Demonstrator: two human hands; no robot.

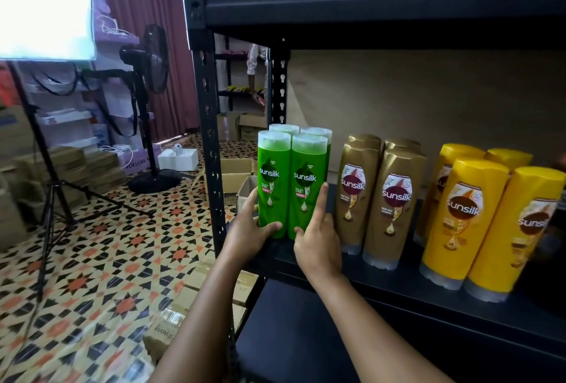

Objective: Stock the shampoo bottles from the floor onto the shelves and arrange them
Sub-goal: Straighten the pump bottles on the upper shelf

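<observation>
Green bottles [291,180], gold and yellow ones already shelved; I judge only squaring is left. My left hand [249,229] cups the green block at 9 o'clock, right hand [317,235] presses it with straight fingers at 3

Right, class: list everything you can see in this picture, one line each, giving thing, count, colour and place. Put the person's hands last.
Green bottles: four, green with clear caps, left end of the shelf.
Gold bottles: four, gold, caps down, middle of the shelf.
Yellow bottles: four in view, yellow, caps down, right of the shelf.
Shelf: one, black metal, right half of the picture.
Fan: one, black, standing on the floor at left.
Tripod: one, black, far left.
Boxes: several, brown cardboard, on the floor behind the shelf.
Floor: patterned tiles.
Left hand: grips the front left green bottle.
Right hand: touches the front right green bottle, forefinger up its side.
</observation>
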